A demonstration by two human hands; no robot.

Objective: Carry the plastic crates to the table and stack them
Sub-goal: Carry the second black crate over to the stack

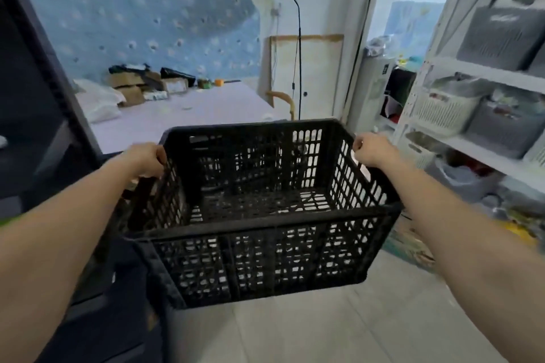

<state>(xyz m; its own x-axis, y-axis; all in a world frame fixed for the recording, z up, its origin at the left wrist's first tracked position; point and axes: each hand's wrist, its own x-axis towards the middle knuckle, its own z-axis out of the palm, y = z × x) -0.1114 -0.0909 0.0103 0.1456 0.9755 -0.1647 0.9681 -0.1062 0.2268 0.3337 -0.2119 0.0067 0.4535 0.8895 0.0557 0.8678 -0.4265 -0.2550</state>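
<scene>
Blue patterned wall covering fills the back of the room, and below it a pale table (206, 103) stretches toward the viewer, its far left end crowded with cardboard boxes (129, 87) and dark bags while the near part is left bare — presumably where the load is meant to go. No other crate is seen on it, so the stacking is judged not yet begun.

At the left, the left hand (144, 159) is closed over the top rim of the black plastic crate (256, 215), fingers curled around the edge. The crate is held clear of the tiled floor (295, 333) at about waist height, just short of the table's near edge, its open top level and its latticed inside empty. It is gripped on the two short sides so that the weight is shared evenly and the view ahead is kept open.

At the right, the right hand (373, 150) is wrapped on the opposite rim in the same way. Further right, white shelving (460, 71) is packed with grey and white baskets — well apart from the crate, though a narrow passage is left.
</scene>
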